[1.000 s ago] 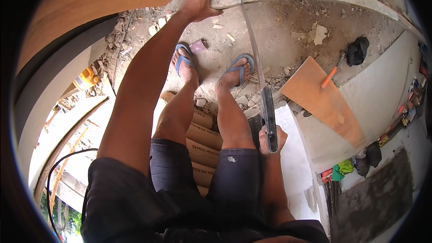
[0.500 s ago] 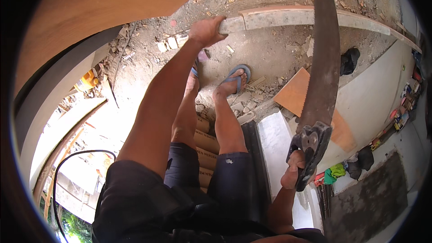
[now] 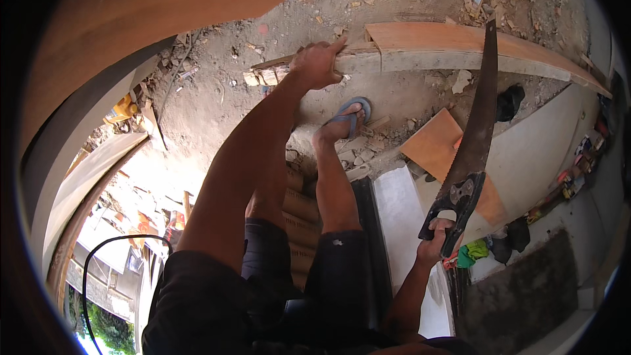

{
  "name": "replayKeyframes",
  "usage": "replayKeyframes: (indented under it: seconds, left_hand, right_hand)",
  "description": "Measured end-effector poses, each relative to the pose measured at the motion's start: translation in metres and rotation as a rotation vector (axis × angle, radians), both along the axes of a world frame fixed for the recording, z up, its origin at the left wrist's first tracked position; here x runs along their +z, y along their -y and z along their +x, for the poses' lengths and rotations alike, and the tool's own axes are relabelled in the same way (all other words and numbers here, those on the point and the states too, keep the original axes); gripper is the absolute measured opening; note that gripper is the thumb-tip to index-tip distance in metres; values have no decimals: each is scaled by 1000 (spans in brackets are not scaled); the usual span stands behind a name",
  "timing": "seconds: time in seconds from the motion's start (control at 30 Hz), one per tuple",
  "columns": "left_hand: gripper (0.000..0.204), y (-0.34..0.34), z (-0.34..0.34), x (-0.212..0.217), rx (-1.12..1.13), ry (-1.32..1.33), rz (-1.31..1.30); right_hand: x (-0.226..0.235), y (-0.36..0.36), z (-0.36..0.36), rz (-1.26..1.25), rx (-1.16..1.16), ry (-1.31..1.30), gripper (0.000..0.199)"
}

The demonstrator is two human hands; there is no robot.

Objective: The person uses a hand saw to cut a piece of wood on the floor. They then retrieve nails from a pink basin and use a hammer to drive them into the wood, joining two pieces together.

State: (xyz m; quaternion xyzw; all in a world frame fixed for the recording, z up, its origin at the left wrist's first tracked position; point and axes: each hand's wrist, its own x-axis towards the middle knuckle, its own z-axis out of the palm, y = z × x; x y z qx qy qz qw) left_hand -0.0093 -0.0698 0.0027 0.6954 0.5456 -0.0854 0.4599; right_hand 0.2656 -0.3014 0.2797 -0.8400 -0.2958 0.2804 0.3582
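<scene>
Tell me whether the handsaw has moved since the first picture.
Yes, to the right: a second ago the handsaw was left of the small orange-brown board lying right of centre; now its blade crosses in front of that board.

Two tones on the saw (image 3: 470, 151), and we see them well: dull grey-brown along the blade (image 3: 483, 105), black on the handle (image 3: 467, 205) with a paler grey patch. We get a dusty whitish-grey beam (image 3: 420, 61), an orange-brown board (image 3: 447, 38), and there, that warm orange-brown again across the big panel (image 3: 164, 0)! We spot blue-grey on the sandal (image 3: 364, 109), a white fleck on dark shorts (image 3: 338, 273), faint dark lettering across brown sacks (image 3: 302, 233). And here we have the bright ones: a yellow jug (image 3: 121, 110), a lime-green bundle (image 3: 476, 250).
</scene>
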Motion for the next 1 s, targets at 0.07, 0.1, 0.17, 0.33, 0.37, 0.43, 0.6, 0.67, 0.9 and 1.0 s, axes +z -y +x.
replayKeyframes:
  seconds: [0.07, 0.1, 0.17, 0.33, 0.37, 0.43, 0.6, 0.67, 0.9, 1.0]
  left_hand:
    - [76, -10, -5, -2, -1, -76, -56]
    - [81, -18, -5, 0, -9, -105, -80]
    - [84, -13, -2, -2, -98, -86, -69]
    - [79, 20, -6, -31, -124, 17, 37]
    - [79, 14, -12, -32, -125, 19, -72]
    - [79, 0, -15, -32, -162, 63, -296]
    - [78, -1, -17, -19, -56, 89, -184]
    - [78, 10, -14, -21, -44, 74, -67]
    - [68, 29, 6, 10, -158, -168, 117]
    - [59, 36, 9, -4, -144, -248, 304]
  right_hand:
    - [3, 1, 5, -6, 61, -9, 6]
    - [5, 3, 7, -6, 85, -4, 6]
    - [14, 13, 11, -37, 50, -13, 6]
    - [22, 23, -2, -42, 29, 28, 9]
    - [20, 22, 3, -72, 53, 34, 9]
    - [20, 23, 2, -82, 46, 43, 10]
    - [23, 23, -6, -116, 49, 49, 7]
    - [27, 37, -7, -150, 114, 112, 7]
    - [15, 48, -15, -161, -110, 77, 10]
    - [13, 50, -17, -182, -67, 20, 10]
